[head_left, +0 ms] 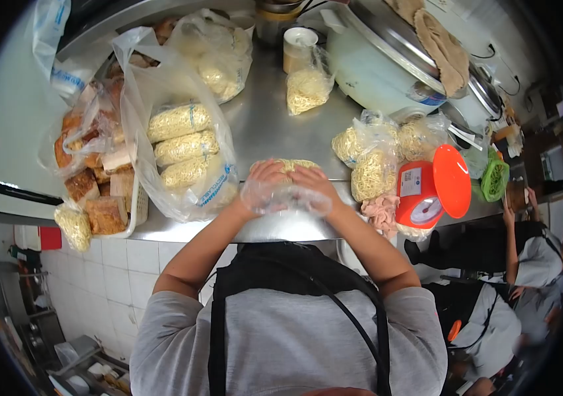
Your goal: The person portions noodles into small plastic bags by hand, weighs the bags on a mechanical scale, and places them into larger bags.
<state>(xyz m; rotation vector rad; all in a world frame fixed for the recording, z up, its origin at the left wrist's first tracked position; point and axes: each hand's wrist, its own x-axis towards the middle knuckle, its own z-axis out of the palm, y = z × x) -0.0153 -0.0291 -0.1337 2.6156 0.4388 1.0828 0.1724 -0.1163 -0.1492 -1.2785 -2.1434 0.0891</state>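
Both of my hands are on a clear plastic bag of noodles [289, 165] at the front of the steel counter. My left hand [265, 177] curls over its left end, and my right hand [313, 181] covers the right end. The bag's loose plastic [288, 200] stretches between my wrists. To the left, an open plastic bag [219, 178] contains several packed noodle rolls [186, 146]. Further right lie more bagged noodles [372, 173], beside a red scale [419, 191] with a round pan [452, 181]. My fingers hide part of the bag.
Browned meat blocks [106, 214] fill a white basket [139, 204] at the left. A smaller noodle bag [310, 89] stands near a cup [300, 43] at the back. Behind the scale is a large lidded tub [377, 69]. Co-workers [493, 323] stand at the right.
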